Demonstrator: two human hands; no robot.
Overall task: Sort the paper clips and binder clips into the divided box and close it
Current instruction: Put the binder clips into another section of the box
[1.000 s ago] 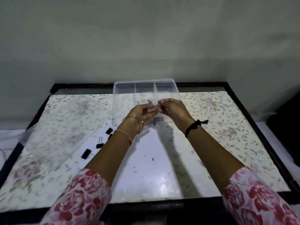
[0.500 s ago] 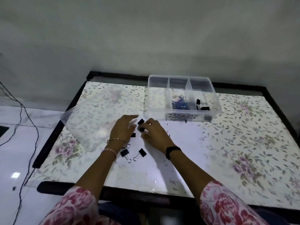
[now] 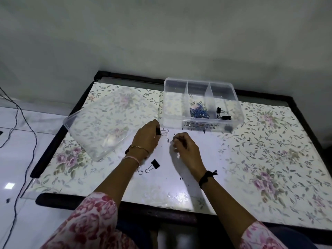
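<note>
The clear divided box [image 3: 203, 121] stands open at the back of the table. Its middle compartment holds blue paper clips [image 3: 199, 113] and its right one holds black binder clips [image 3: 222, 115]. My left hand [image 3: 146, 139], just left of the box's front corner, pinches a black binder clip [image 3: 158, 131]. My right hand [image 3: 186, 149] is curled beside it, with a small dark clip mostly hidden in its fingertips. One loose binder clip [image 3: 154, 165] lies by my left wrist, and others are partly hidden under it.
The clear lid [image 3: 100, 123] lies tilted to the left of the box, overhanging the table's left edge. A floral cover [image 3: 269, 150] is spread over the black-framed table. Cables [image 3: 21, 126] run across the floor on the left.
Both hands came from in front of the box down to the loose binder clips on the table. Each hand closed on one and lifted slightly. The view swung left.
</note>
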